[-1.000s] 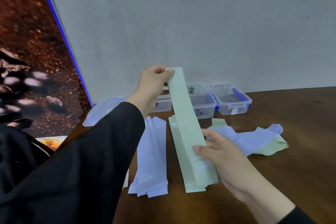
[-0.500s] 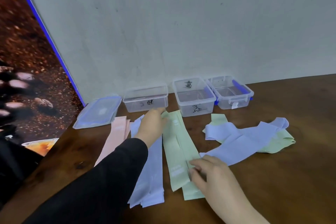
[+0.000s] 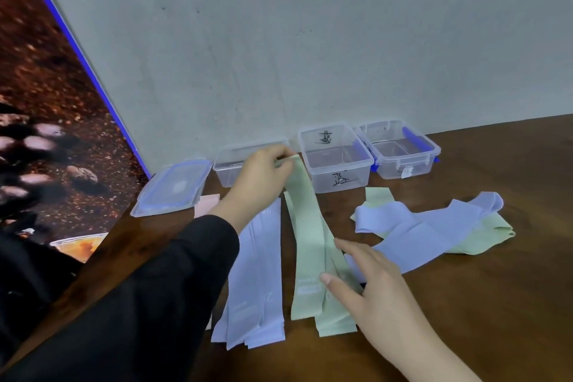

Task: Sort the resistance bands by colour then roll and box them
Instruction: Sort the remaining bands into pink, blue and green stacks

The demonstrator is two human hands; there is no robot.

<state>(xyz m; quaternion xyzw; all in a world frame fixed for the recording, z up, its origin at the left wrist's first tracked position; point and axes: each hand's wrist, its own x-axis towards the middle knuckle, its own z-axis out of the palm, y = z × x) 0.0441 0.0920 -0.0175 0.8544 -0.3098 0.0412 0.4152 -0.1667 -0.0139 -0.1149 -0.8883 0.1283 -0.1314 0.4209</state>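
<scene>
Left hand [image 3: 257, 183] pinching the far end of the top green band [image 3: 305, 226], thumb and fingers closed on that end right in front of the boxes, lifting it a little off the table [image 3: 465, 304]. Black sleeve [image 3: 148, 288] runs back toward the camera, arm reaching forward across the purple stack [image 3: 257, 273]. Right hand [image 3: 372, 282] is spread, fingers straight and relaxed, thumb tip and fingertips pressing the near part of the green stack flat against the wood, gripping nothing. Count time: three clear boxes [image 3: 336, 158] in a row against the wall, two of them showing black scribbled marks, plus one loose lid [image 3: 173, 187] to the left. Three sorted stacks: pink [image 3: 206, 203], mostly hidden behind the left arm, purple beside it, green next. How many bands in each stack, cannot tell. Off to the right, an unsorted tangle [image 3: 434, 226] of purple and green bands, overlapping.
</scene>
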